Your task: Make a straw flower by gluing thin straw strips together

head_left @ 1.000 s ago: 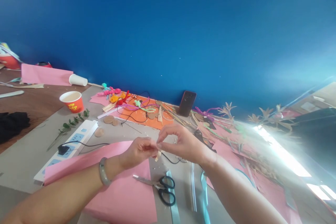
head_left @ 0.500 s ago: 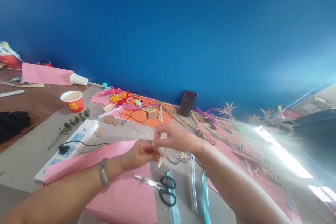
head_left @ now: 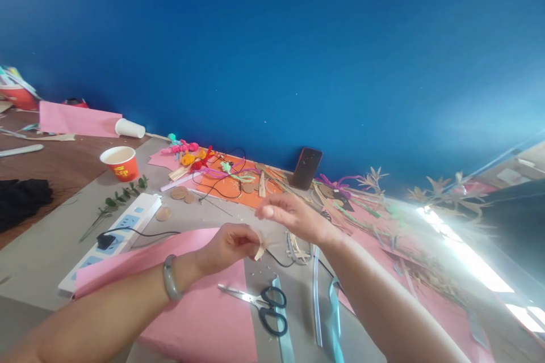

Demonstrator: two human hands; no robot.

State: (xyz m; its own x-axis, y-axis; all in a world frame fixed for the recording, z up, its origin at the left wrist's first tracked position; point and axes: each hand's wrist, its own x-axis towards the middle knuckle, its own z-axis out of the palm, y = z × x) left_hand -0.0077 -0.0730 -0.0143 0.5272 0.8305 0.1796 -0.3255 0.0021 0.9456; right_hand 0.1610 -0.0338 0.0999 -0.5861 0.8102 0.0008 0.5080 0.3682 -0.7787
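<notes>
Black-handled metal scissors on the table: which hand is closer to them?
Left. The left hand, pinching a small tan strip, is just beyond the black-handled metal scissors; the right hand is farther back and rightward.

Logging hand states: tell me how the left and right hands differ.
The left hand is pinched shut on a pale strip; the right hand is open and seems empty. The left wrist wears a green bangle; the right wrist is bare. The left hand is at the pink paper, the right hand beyond it. Both are ungloved.
</notes>
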